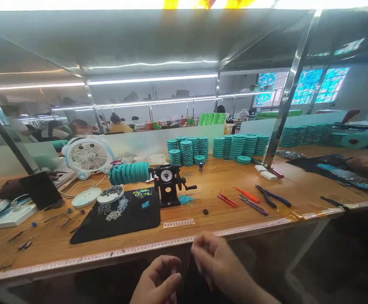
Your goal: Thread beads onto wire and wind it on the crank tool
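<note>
My left hand (158,280) is low in front of the table edge, its fingers curled in toward the thumb. Right of it and a little higher, my right hand (215,259) has thumb and forefinger pinched together near the edge. Whatever either hand holds is too fine or hidden to make out. Beyond them a short measuring strip (179,223) lies on the wood, with a small black lump (206,211) to its right. Further back stands a black hand-crank winder (169,185) with a dial, carrying a row of teal spools (129,173).
A black mat (117,230) holds small metal parts and coloured beads (142,193). Pliers (266,196), tweezers (253,205) and a red-handled tool (227,200) lie at right. Stacked teal spools (186,153) and a white fan (89,155) stand behind. A measuring tape (114,254) runs along the front edge.
</note>
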The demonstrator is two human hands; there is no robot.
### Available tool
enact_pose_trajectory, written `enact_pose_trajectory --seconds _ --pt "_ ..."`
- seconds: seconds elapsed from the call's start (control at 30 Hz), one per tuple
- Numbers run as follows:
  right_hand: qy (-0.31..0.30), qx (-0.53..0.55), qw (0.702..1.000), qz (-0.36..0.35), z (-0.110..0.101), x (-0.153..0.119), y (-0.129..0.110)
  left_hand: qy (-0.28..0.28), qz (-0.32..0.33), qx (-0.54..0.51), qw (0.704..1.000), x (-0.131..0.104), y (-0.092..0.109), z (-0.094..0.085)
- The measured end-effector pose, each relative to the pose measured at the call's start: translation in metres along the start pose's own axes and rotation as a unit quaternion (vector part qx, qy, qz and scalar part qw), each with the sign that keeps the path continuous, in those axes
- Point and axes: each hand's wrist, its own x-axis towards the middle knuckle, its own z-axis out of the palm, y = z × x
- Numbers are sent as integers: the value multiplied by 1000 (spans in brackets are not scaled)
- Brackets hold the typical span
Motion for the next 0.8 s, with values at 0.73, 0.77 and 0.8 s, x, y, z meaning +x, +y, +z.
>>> enact_pose_trajectory --seconds 0.73,0.77,0.8 --pt "-275 181 939 96 56 -26 38 51 -26 -62 996 -11 -16 -31" --pt "-273 194 936 109 59 -24 36 39 -25 -70 997 -9 -19 -31" --pt "-268 200 935 120 63 -21 35 29 -22 -78 996 -8 -22 -31"
